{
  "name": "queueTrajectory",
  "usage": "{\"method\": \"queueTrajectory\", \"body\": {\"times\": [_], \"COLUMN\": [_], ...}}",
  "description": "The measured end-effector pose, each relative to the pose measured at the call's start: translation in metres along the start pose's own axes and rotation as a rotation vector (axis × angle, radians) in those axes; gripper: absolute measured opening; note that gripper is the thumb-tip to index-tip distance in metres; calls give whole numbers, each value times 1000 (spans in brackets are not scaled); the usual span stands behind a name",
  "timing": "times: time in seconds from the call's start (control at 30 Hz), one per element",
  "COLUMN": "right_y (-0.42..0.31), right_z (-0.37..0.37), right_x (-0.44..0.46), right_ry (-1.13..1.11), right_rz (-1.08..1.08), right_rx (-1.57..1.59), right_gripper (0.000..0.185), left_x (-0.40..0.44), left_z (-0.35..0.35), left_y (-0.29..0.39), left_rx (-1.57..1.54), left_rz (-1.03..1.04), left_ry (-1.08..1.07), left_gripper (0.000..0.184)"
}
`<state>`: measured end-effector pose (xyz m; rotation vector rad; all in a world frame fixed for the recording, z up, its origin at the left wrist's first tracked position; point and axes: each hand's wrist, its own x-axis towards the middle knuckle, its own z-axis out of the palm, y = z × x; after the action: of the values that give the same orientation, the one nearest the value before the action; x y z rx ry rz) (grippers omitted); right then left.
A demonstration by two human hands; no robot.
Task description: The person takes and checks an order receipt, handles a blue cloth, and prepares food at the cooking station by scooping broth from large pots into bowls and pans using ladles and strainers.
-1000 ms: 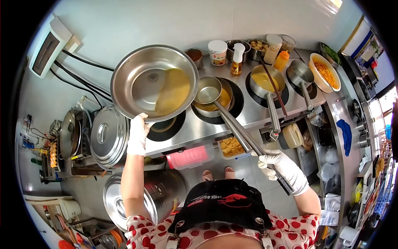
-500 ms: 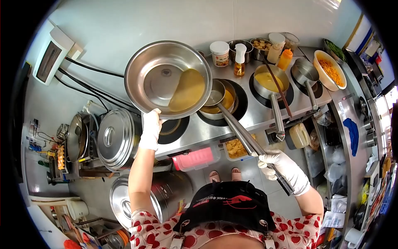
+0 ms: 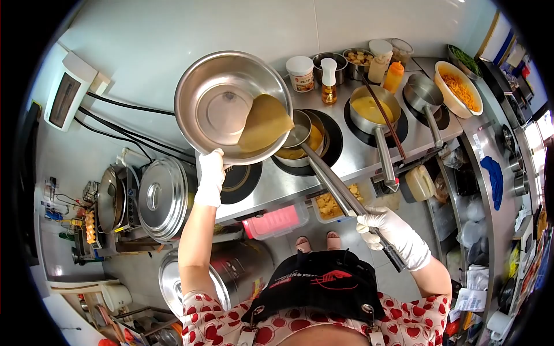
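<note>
Liquid (image 3: 262, 128) is now reaching the right rim of steel basin (image 3: 210, 109), upper centre.
Left hand (image 3: 211, 177) is gripping basin's lower rim; right hand (image 3: 393, 232) is closing round ladle (image 3: 300, 135), handle running up-left, cup sitting right of basin.

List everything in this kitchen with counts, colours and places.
Saucepans: three, steel, along the stove
Basin: one, steel, tilted over stove
Liquid: one pool, yellowish, in the basin
Ladle: one, steel, over the left saucepan
Chopsticks: seemingly two, brown, across middle saucepan
Tub: one, white, near wall
Spray bottle: one, white top, beside tub
Squeeze bottle: one, orange, behind middle saucepan
Bowl: one, cream, right of saucepans
Pot lids: two, silver, lower left
Cloth: one, blue, far right
Other clutter: uncounted, mixed colours, around edges
Left hand: one, gloved white, on basin
Right hand: one, gloved white, on ladle
</note>
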<state>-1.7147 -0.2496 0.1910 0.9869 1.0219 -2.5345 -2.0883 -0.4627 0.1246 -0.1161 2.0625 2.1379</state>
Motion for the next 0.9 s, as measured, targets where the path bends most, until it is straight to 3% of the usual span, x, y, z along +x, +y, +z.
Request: {"method": "queueTrajectory", "body": {"times": [0.1,0.2,0.5,0.6,0.7,0.9], "right_y": [1,2,3,4,3,4], "right_z": [-2,-3,-5,-6,-6,-8], "right_x": [1,2,4,6,7,7], "right_ry": [-2,-6,-26,-23,-27,-20], "right_rz": [3,8,4,8,14,6], "right_rx": [0,1,21,28,32,30], "right_gripper": [20,20,19,18,17,17], "left_x": [12,9,14,11,12,19], "left_z": [-4,-4,-3,-1,-2,-3], "left_y": [-7,-3,-3,1,2,-2], "left_rx": [-32,22,69,54,77,81], "left_rz": [18,-24,31,11,36,67], "left_ry": [-34,-89,-58,1,-99,-106], "left_gripper": [26,41,38,22,38,38]}}
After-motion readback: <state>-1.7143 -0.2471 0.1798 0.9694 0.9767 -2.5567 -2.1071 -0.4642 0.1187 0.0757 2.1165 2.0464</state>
